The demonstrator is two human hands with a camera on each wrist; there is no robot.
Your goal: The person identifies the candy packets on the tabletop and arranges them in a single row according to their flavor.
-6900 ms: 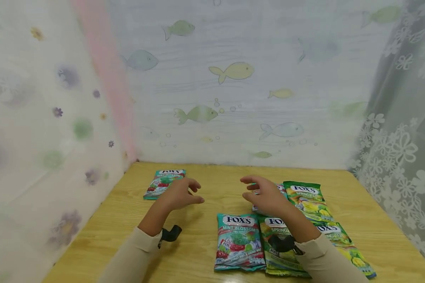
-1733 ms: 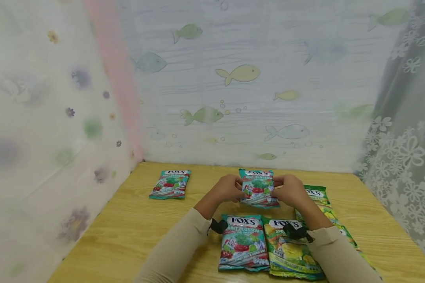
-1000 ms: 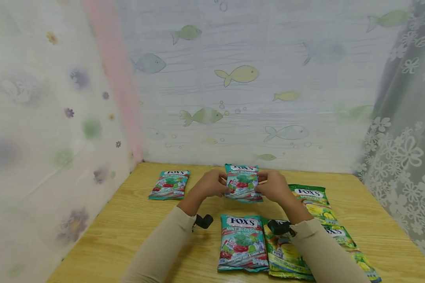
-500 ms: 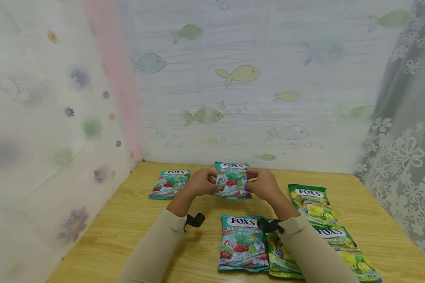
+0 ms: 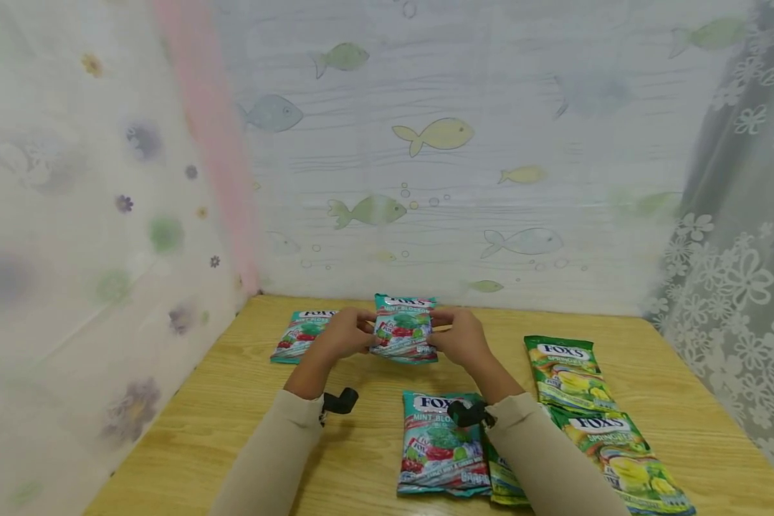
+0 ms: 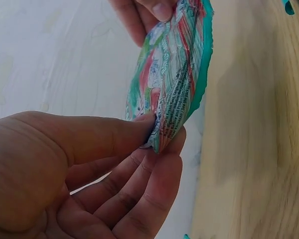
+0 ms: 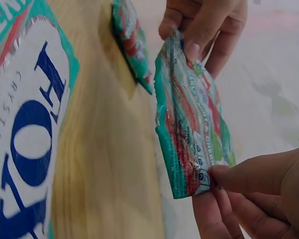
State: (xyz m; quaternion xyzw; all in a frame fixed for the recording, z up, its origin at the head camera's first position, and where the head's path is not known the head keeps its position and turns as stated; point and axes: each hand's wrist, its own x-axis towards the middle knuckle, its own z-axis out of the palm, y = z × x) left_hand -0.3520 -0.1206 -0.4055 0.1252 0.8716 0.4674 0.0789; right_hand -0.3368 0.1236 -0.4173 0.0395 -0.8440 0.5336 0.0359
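Note:
Both hands hold up a teal Fox's Mint Blossom candy bag (image 5: 404, 331) over the back middle of the table. My left hand (image 5: 343, 337) pinches its left edge; in the left wrist view the thumb lies on the printed front, fingers (image 6: 157, 194) behind. At the opposite edge my right hand (image 5: 462, 342) pinches it the same way, as the right wrist view shows with the bag (image 7: 189, 119) stretched between the two hands. A second Mint Blossom bag (image 5: 294, 342) lies at the back left, partly hidden by the left hand.
Another Mint Blossom bag (image 5: 440, 451) lies at the front middle of the wooden table (image 5: 361, 459). To its right are green Fox's bags, one at the back right (image 5: 570, 376), one in front of it (image 5: 626, 462), and one mostly under the right sleeve (image 5: 548, 459). A fish-patterned curtain (image 5: 426, 215) hangs behind.
Both hands were empty and apart in the oldest frame. They have since picked the Mint Blossom bag up from beside the back-right green bag and carried it steadily left, towards the back-left bag.

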